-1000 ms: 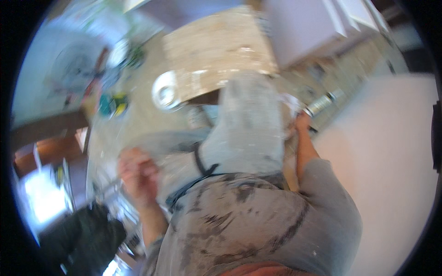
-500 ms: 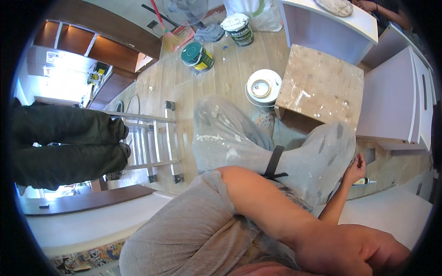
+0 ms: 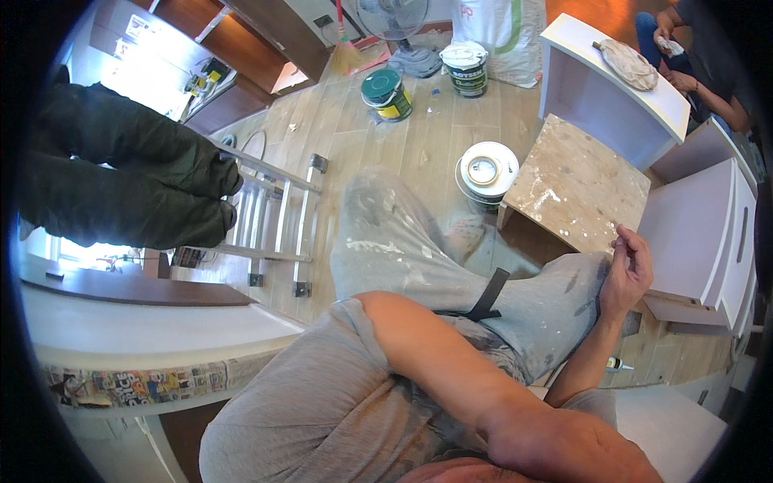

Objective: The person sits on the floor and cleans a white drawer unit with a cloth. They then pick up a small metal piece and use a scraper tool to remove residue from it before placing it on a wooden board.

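Note:
My right hand (image 3: 628,270) is raised above my right knee, in front of the near right edge of a paint-spotted wooden box (image 3: 584,181). Its fingers are curled in with thumb and fingertips close together, and anything between them is too small to make out. My left arm crosses my body toward the lower right. Only part of my left hand (image 3: 576,451) shows there, its fingers hidden. Beyond my knees a lidded bucket (image 3: 501,183) stands against the box, with a small round tin (image 3: 484,170) on top.
Left stands an aluminium ladder (image 3: 302,229) with a person's dark-trousered legs (image 3: 137,193). Farther off are a green-lidded bucket (image 3: 386,95), a white-topped bucket (image 3: 465,71), a fan (image 3: 415,60) and a sack (image 3: 503,40). White cabinet pieces (image 3: 692,233) and another person (image 3: 708,88) are right.
My right hand has come up from beside my knee to the edge of the wooden box. The view has tilted, and my left hand has shifted down and left in it.

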